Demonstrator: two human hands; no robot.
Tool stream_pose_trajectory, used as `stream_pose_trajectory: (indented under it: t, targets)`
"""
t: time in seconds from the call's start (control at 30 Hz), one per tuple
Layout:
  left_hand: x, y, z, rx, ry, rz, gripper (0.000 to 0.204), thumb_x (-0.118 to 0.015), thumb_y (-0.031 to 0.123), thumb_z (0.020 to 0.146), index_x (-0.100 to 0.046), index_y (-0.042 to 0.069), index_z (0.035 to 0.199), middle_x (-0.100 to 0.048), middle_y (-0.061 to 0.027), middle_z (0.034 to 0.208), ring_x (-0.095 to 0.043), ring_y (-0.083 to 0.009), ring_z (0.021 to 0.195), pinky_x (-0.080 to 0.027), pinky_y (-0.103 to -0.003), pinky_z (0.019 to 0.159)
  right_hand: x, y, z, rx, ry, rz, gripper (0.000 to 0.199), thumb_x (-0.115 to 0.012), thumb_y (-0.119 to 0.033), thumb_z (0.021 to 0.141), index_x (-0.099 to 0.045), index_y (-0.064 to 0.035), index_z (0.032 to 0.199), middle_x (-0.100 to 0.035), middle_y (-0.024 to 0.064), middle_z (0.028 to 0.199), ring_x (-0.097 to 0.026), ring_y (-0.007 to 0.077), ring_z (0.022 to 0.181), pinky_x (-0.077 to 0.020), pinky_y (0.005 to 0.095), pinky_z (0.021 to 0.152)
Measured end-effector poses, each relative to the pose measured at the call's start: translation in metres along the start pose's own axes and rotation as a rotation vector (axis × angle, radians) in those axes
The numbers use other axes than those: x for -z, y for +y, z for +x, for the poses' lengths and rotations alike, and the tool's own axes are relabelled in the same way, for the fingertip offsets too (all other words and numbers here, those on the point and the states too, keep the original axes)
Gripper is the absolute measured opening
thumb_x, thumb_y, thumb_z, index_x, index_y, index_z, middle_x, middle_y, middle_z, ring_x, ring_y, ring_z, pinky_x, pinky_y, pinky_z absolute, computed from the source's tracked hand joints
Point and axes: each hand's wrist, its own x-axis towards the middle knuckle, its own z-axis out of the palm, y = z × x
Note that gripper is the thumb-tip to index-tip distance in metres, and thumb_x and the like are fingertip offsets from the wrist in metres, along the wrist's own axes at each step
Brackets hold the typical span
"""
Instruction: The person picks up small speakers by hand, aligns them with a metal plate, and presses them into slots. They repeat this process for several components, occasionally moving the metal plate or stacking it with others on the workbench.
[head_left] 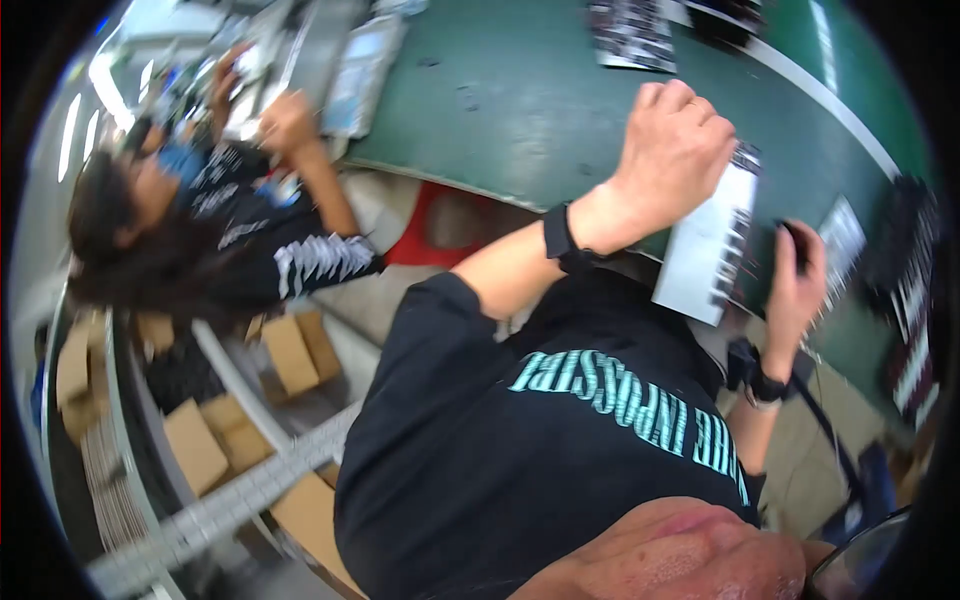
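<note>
A flat white panel (pixel 690 260) lies at the near edge of the green table, with a row of small black parts along its right side. My left hand (pixel 675 140) is closed over its far end, fingers curled down. What the fingertips grip, if anything, is hidden behind the knuckles. To the right of the panel, my right hand (pixel 803 275) is closed, with a small dark piece (pixel 793 240) between thumb and fingers. Blur hides that piece's exact kind. Another pale panel (pixel 842 240) lies just beyond the right hand.
The green table (pixel 480 110) curves around the far side. A panel of black-and-white parts (pixel 634 38) lies at its far side. Dark stacked parts (pixel 905 255) stand at the right. On the left, a co-worker (pixel 220 220) sits with a raised hand, near open cardboard boxes (pixel 225 440).
</note>
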Motion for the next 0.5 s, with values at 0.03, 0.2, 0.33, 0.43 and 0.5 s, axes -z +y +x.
stream_pose_trajectory:
  t: [0.03, 0.2, 0.33, 0.43, 0.5]
  targets:
    - [0.020, -0.011, -0.008, 0.082, 0.050, 0.014, 0.009, -0.072, 0.017, 0.079, -0.071, 0.009, 0.083, -0.068, -0.0061, 0.083, -0.061, -0.0258, 0.086, -0.046, -0.039, 0.078, 0.004, -0.001, -0.005, 0.007, 0.017, 0.047, 0.018, -0.063, -0.010, 0.097, -0.065, 0.0014, 0.110, -0.066, 0.0045, 0.104, -0.059, 0.0117, 0.096, -0.0463, 0.0248, 0.089]
    - [0.082, -0.095, -0.068, 0.473, 0.112, 0.339, 0.017, -0.071, 0.024, 0.083, -0.070, 0.007, 0.080, -0.066, -0.0106, 0.084, -0.065, -0.0327, 0.082, -0.053, -0.043, 0.070, 0.003, -0.003, -0.013, -0.002, -0.036, 0.064, 0.019, -0.062, -0.011, 0.098, -0.064, 0.0020, 0.112, -0.065, 0.0038, 0.106, -0.059, 0.0112, 0.099, -0.0451, 0.0245, 0.091]
    - [0.116, -0.129, -0.095, 0.673, -0.115, 0.531, 0.019, -0.072, 0.024, 0.083, -0.069, 0.005, 0.080, -0.064, -0.0116, 0.086, -0.065, -0.0319, 0.084, -0.054, -0.043, 0.070, -0.004, -0.004, -0.013, -0.022, -0.047, 0.042, 0.018, -0.062, -0.010, 0.098, -0.064, 0.0018, 0.111, -0.065, 0.0037, 0.106, -0.059, 0.0109, 0.099, -0.0451, 0.0242, 0.091]
    - [0.113, -0.136, -0.101, 0.675, -0.163, 0.514, 0.018, -0.072, 0.024, 0.083, -0.070, 0.005, 0.083, -0.065, -0.0110, 0.087, -0.065, -0.0308, 0.085, -0.054, -0.043, 0.071, -0.008, -0.005, -0.012, -0.006, -0.032, 0.042, 0.016, -0.062, -0.008, 0.097, -0.065, 0.0017, 0.110, -0.065, 0.0040, 0.106, -0.059, 0.0107, 0.099, -0.0459, 0.0238, 0.090]
    - [0.103, -0.133, -0.097, 0.574, -0.120, 0.416, 0.017, -0.073, 0.023, 0.082, -0.071, 0.006, 0.085, -0.065, -0.0101, 0.087, -0.066, -0.0299, 0.086, -0.054, -0.042, 0.071, -0.009, -0.002, -0.014, -0.018, -0.020, 0.052, 0.017, -0.062, -0.009, 0.098, -0.064, 0.0017, 0.111, -0.064, 0.0036, 0.105, -0.059, 0.0107, 0.098, -0.0450, 0.0239, 0.091]
